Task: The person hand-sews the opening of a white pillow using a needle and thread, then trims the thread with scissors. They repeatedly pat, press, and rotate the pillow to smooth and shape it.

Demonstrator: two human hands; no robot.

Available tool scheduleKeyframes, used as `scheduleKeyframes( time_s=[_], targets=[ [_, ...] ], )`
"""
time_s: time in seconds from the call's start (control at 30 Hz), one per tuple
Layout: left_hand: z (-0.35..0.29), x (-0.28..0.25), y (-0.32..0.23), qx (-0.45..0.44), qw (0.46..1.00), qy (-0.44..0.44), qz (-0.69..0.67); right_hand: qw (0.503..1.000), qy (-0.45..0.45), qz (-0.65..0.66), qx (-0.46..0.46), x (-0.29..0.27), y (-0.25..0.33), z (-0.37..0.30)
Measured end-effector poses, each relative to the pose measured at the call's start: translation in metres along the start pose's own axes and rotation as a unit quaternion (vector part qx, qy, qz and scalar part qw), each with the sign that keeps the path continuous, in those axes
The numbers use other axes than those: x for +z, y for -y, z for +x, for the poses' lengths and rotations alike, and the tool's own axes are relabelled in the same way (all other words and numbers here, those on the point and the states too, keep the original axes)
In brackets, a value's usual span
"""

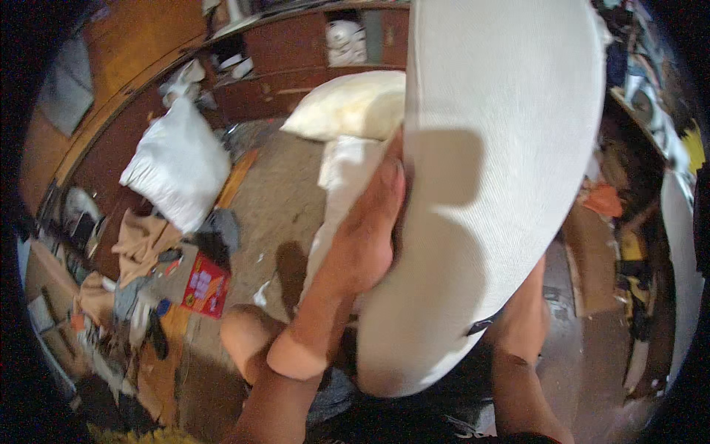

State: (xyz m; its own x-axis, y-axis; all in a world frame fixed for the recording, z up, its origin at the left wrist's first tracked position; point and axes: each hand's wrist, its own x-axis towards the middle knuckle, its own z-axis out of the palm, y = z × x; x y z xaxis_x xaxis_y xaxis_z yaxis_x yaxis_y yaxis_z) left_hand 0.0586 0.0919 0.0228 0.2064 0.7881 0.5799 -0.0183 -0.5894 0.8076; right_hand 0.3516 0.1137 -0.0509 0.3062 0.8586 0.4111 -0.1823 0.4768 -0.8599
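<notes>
A large, long white pillow [510, 148] with a finely ribbed cover stands tilted in front of me and fills much of the right half of the view. It has a small dark tag on its lower right edge. My left hand [370, 229] presses along its left side, the fingers pointing up and partly hidden by its edge. Low on the right side, my right hand [523, 314] supports it, its fingers out of sight behind the pillow. Between them the two hands hold the pillow up. Beyond it lies a cream pillow [344, 107], above a pale folded cloth [347, 163].
To the left sits a stuffed white bag [181, 166], with a tan cloth [144, 244] and a red box [205, 287] below it. Mixed clutter lines the left edge. Brown wooden cabinets [285, 48] stand at the back. Cardboard [594, 259] and an orange item [603, 200] lie right.
</notes>
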Motion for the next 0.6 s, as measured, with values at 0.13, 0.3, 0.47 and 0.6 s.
scheduleKeyframes(
  time_s=[0.13, 0.3, 0.47, 0.6],
  targets=[
    [-0.017, 0.062, 0.016, -0.028, 0.992, 0.081, -0.089, 1.000, -0.010, -0.019, -0.019, 0.006, -0.004, 0.015],
    [-0.013, 0.106, 0.033, -0.050, 0.984, 0.083, -0.149, 0.995, -0.060, -0.083, -0.015, -0.032, -0.005, 0.018],
    [-0.018, 0.117, 0.039, -0.042, 0.982, 0.100, -0.157, 0.991, -0.083, -0.106, 0.011, -0.044, -0.024, -0.020],
    [-0.024, 0.122, 0.039, -0.027, 0.980, 0.108, -0.165, 0.987, -0.103, -0.120, 0.012, -0.053, -0.027, -0.040]
  ],
)
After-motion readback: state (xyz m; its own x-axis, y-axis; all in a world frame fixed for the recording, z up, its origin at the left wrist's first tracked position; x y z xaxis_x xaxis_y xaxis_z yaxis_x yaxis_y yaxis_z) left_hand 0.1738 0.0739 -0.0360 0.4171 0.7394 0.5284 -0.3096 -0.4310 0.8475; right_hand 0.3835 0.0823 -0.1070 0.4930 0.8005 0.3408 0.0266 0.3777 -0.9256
